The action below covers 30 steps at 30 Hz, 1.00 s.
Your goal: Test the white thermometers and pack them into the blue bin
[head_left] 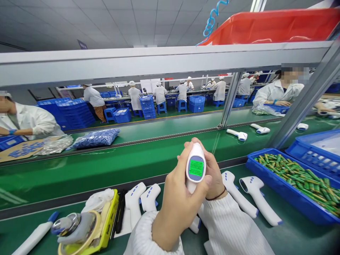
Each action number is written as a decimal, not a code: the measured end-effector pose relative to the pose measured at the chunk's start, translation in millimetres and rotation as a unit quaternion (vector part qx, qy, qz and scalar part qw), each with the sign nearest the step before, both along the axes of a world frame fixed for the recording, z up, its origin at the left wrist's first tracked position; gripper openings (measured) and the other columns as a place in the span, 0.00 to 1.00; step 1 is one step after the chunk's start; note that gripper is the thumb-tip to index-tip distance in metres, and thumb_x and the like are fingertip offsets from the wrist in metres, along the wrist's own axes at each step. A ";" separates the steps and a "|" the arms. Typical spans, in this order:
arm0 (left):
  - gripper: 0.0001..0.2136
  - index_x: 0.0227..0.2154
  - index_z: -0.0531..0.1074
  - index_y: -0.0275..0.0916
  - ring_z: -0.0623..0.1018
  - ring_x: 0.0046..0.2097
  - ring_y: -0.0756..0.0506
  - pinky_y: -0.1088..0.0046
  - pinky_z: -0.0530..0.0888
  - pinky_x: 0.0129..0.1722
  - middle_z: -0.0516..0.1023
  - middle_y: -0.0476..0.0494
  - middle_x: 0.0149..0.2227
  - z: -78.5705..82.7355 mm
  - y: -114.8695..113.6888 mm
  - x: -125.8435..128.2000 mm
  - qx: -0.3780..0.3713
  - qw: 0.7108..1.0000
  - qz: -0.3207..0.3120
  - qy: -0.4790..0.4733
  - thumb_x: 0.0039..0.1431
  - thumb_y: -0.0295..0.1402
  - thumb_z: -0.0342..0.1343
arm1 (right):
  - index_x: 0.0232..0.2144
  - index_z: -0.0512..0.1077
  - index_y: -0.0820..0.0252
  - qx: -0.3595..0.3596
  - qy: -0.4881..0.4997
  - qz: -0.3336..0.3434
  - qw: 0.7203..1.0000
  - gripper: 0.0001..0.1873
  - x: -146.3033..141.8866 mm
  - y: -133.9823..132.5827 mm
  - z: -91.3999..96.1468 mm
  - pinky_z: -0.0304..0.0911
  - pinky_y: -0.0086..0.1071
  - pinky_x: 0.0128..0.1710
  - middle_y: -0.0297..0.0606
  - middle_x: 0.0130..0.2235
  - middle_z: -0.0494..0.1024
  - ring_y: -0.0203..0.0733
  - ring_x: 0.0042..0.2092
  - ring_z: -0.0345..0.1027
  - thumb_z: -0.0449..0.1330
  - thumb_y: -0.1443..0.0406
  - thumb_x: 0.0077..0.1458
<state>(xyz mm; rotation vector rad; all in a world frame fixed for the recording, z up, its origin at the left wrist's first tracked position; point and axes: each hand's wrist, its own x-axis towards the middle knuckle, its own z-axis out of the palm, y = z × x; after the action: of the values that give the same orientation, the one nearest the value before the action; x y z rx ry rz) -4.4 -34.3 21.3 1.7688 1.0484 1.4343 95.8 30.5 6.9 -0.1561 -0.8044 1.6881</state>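
I hold a white infrared thermometer upright in front of me, its small screen lit green and facing me. My left hand wraps around its grip from the left, thumb near the screen. My right hand closes on it from behind and the right. Several more white thermometers lie on the green bench below my hands, some to the left.
A blue tray of green batteries sits at right. A yellow tape dispenser stands at lower left. Thermometers lie on the green conveyor belt. People in white coats work across the belt; a red bin rests on the shelf overhead.
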 end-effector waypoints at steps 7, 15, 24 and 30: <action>0.29 0.65 0.55 0.56 0.67 0.63 0.45 0.71 0.67 0.59 0.64 0.53 0.65 0.6 0.1 0.7 0.009 1.000 -0.001 0.002 0.63 0.37 0.56 | 0.38 0.70 0.51 0.019 -0.006 0.018 1.000 0.07 1.9 3.8 0.0 0.52 0.20 0.15 0.25 0.24 0.65 0.28 0.17 0.48 0.60 0.61 0.56; 0.29 0.65 0.54 0.56 0.65 0.65 0.44 0.68 0.64 0.61 0.63 0.52 0.66 0.3 -0.3 2.5 0.010 1.000 0.013 -0.003 0.63 0.37 0.56 | 0.43 0.70 0.51 0.026 -0.004 0.024 0.999 0.19 3.4 1.5 -2.8 0.63 0.21 0.25 0.27 0.31 0.70 0.30 0.27 0.63 0.66 0.62 0.47; 0.27 0.65 0.55 0.56 0.66 0.65 0.41 0.64 0.64 0.62 0.64 0.51 0.65 1.2 -1.6 4.0 -0.013 0.999 0.028 -0.017 0.64 0.40 0.54 | 0.44 0.68 0.50 0.048 -0.041 0.025 0.998 0.22 7.0 6.5 -7.3 0.63 0.23 0.27 0.28 0.33 0.70 0.30 0.28 0.65 0.68 0.60 0.46; 0.27 0.65 0.55 0.56 0.68 0.63 0.41 0.64 0.65 0.61 0.65 0.49 0.64 -1.0 -0.8 3.3 -0.027 0.999 0.038 -0.028 0.64 0.40 0.53 | 0.46 0.68 0.50 0.070 -0.043 0.038 0.996 0.24 6.6 7.1 -9.5 0.64 0.23 0.28 0.28 0.33 0.70 0.30 0.28 0.66 0.69 0.60 0.46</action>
<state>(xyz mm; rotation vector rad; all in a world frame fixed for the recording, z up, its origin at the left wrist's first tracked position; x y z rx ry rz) -1.1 -35.2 20.3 1.6571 1.1265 1.4779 102.4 37.6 -2.6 -0.1029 -1.0018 1.6979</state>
